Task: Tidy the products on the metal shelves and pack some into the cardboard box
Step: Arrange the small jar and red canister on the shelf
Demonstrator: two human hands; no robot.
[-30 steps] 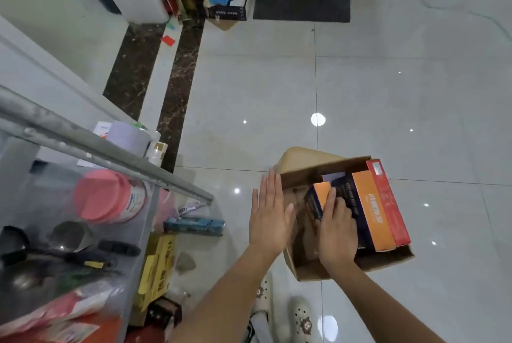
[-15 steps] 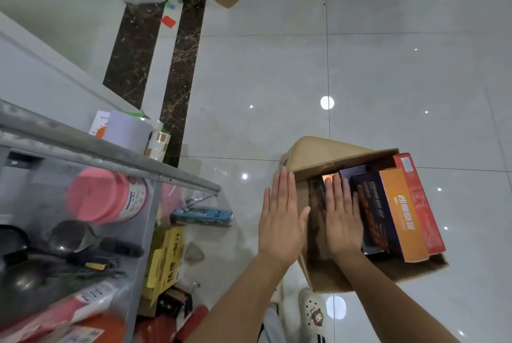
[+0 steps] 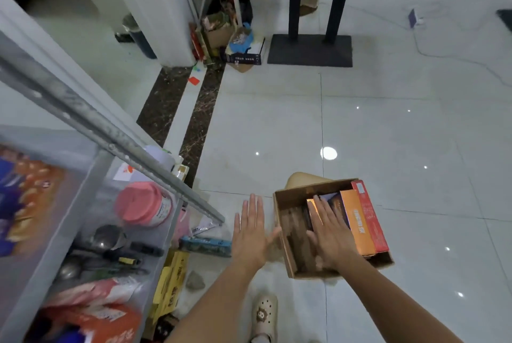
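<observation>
**While the cardboard box (image 3: 293, 196) sits open on the tiled floor (image 3: 401, 148), both hands are held flat at it**

Where the box's opening faces upward, three cartons are seen standing on edge at its right side. A red carton (image 3: 371, 218) is set against the right wall, an orange carton (image 3: 357, 223) is placed just beside it, and a dark carton (image 3: 335, 200) is innermost. The right hand (image 3: 331, 234) is laid inside the box with its fingers straight and slightly spread, resting on the dark carton; nothing is gripped. The left hand (image 3: 250, 237) is held just outside the box's left wall, palm down and fingers straight, so it too is unclenched. Its thumb is stretched toward that wall, but whether contact is made cannot be told.

Left of the box, the metal shelves (image 3: 110, 137) are seen, with a pink-lidded jar (image 3: 142, 204) stored on one level. Between the shelves and the box, a blue packet (image 3: 206, 243) is lying on the floor, and a yellow carton (image 3: 171, 281) is seen on the person's side of it. A pale sandal (image 3: 264, 315) is visible near the box's closest left corner.
</observation>
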